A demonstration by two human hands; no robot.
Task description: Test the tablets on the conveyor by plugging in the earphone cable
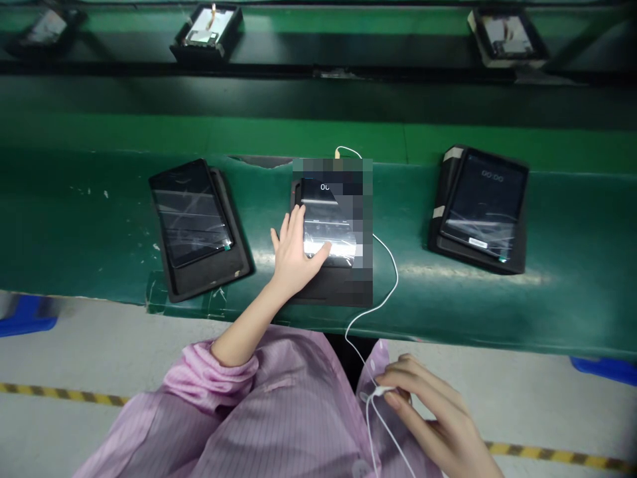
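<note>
A tablet [326, 216] with a lit dark screen and clear film lies in a black foam tray [318, 289] at the middle of the bench; its right side is blurred by blocks. My left hand [293, 255] lies over the tablet's left part, fingers spread and the thumb over the lower screen. Low at the right, my right hand [438, 408] pinches white earphones [382, 392] near where their cord splits in two. The cord runs up beside the tray to a yellowish plug [338, 153] at the tablet's top edge. The earbuds are out of view.
To the left, another tablet [192, 216] rests askew on a black tray [236, 245]. A third tablet [485, 202], its screen showing digits, lies on a tray at the right. Beyond the green bench [89, 232], several opened devices [212, 26] stand on a dark line.
</note>
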